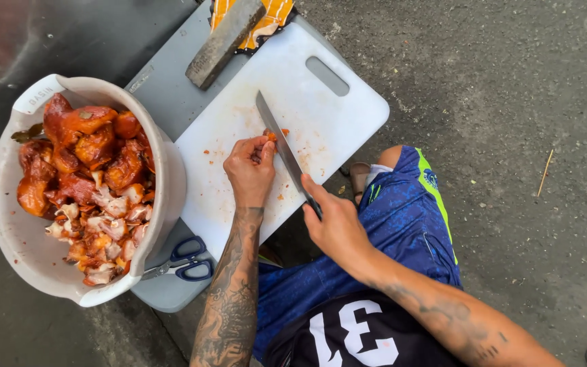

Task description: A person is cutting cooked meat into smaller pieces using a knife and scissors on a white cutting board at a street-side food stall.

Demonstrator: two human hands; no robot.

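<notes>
At nine o'clock sits my white plastic tub [15, 224], heaped with reddish-brown glazed meat and paler cut chunks [93, 183], close by so cut pieces are in easy reach. Just below it, at seven o'clock, the blue-handled scissors [185, 261] lie on the grey bench [164, 95], handy but out of the blade's way. My left hand [249, 170] is closed narrow, fingertips pinching a small orange scrap of meat [271, 135] against the white plastic cutting board [321, 115] to keep it steady. The scrap lies at one o'clock from that hand, touching its fingertips. My right hand [334, 221] is wrapped around the handle of the long steel knife [281, 146], its blade running up towards eleven o'clock, right beside the scrap. At twelve o'clock a grey sharpening stone [224, 42] rests.
</notes>
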